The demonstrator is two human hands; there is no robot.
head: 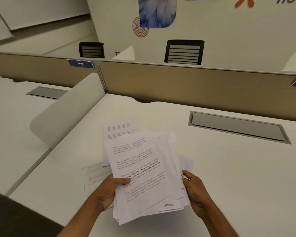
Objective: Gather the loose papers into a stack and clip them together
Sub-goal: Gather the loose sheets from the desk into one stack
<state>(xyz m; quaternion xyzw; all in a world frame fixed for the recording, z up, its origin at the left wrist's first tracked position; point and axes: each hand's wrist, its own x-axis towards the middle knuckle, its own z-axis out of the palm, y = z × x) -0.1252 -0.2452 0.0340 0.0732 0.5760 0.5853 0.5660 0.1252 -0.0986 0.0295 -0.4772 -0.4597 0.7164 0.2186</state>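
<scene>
Our left hand (108,190) grip pinched the messy paper stack (143,177), thumb on top. Our right hand (195,190) grip curled round its right edge, above the counter (237,168).

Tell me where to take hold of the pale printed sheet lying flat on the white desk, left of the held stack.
Probably its left edge, coming from the left. The pale printed sheet lies flat on the white desk, its right part hidden under the fanned stack of white papers held by the left hand and right hand, so only that side is free.
</scene>
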